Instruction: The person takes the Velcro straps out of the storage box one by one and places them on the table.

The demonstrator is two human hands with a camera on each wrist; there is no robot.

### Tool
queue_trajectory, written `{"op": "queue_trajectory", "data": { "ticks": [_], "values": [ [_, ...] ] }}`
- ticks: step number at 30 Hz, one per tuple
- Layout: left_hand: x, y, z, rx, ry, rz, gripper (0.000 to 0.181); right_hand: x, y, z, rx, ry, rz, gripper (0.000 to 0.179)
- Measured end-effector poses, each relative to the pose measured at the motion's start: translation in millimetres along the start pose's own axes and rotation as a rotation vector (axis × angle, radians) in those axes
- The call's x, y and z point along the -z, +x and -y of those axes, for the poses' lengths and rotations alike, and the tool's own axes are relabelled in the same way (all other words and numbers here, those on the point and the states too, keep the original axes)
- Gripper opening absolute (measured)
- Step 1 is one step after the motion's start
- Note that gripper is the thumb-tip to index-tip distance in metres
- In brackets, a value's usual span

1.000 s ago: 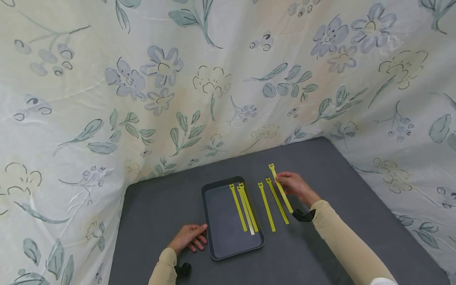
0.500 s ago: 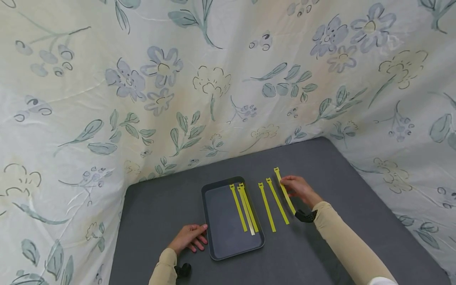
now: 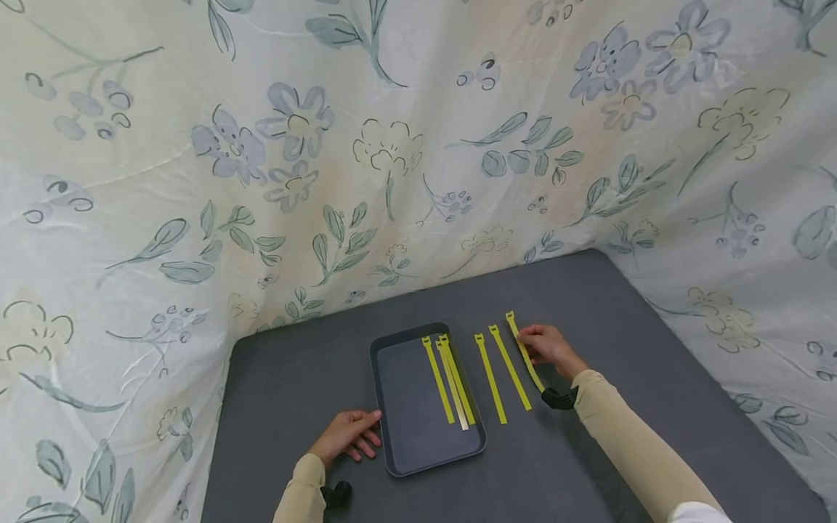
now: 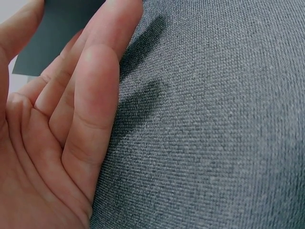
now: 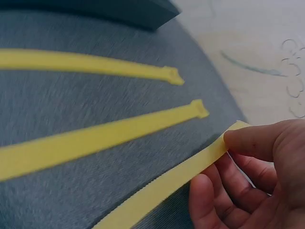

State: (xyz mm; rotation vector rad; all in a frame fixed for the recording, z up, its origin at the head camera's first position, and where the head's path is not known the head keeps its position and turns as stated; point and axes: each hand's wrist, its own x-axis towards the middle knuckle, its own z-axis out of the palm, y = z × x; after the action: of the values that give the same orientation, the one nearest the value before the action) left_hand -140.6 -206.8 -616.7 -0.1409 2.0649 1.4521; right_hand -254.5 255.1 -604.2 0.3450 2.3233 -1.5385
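My right hand (image 3: pixel 549 346) pinches a yellow hook-and-loop cable tie (image 5: pixel 176 176) between thumb and fingers, a little below its slotted head. The strap bends slightly, its tail reaching toward the black wrist camera. Left of it, two more yellow cable ties (image 3: pixel 511 369) lie side by side on the table. The dark tray (image 3: pixel 412 428) has several similar ties (image 3: pixel 439 381) along its right side, one showing a pale tail. At the tray's left edge rests my left hand (image 3: pixel 348 436), thumb at the rim and fingers loosely extended over the cloth, holding no strap.
A dark grey cloth (image 3: pixel 288 385) covers the table. Floral fabric (image 3: pixel 392 181) hangs behind it and along both sides. The tray wall (image 5: pixel 109 12) stands beyond the loose straps in the right wrist view.
My right hand has moved slightly right and toward me with the pinched cable tie, which now bows a little. The left hand and tray have stayed put.
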Motion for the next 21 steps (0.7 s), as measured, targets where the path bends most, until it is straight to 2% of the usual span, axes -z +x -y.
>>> {"op": "queue_trajectory", "data": {
  "ticks": [3,10,21],
  "values": [
    [0.5,0.3,0.0,0.004,-0.001,0.004,0.061,-1,3.5,-4,0.008,-0.044,-0.022,0.030],
    [-0.1,1.3,0.7,0.005,0.005,-0.007,0.062,-5,7.9,-8,0.081,-0.226,-0.085,0.024],
    [-1.2,0.8,-0.4,0.013,0.012,-0.015,0.062,-12,8.3,-5,0.075,-0.334,-0.151,0.021]
  ]
}}
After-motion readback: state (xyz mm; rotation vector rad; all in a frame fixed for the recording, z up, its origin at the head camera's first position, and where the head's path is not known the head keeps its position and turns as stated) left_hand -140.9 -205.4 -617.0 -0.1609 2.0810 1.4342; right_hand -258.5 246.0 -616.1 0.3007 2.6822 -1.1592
